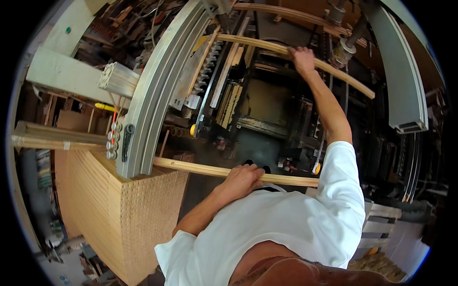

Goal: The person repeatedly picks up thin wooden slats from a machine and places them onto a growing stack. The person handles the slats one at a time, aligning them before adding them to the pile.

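Note:
My left hand (242,180) is closed over a long pale wooden strip (198,168), held crosswise in front of my waist. The strip's left end lies just past the lower end of the aluminium beam. My right arm stretches forward over the machine. Its hand (303,59) grips a second wooden strip (350,81), which spans the machine from the left beam toward the right; its fingertips are partly hidden behind the strip. Farther back lies another wooden strip (281,10), near the metal cylinders.
A grooved aluminium beam (152,105) rises on the left, another grey beam (400,71) on the right. Metal cylinders (343,51) hang at the back right. A tall stack of wooden strips (152,209) stands at the left. Dark rails and yellow-capped bars (193,129) fill the machine's middle.

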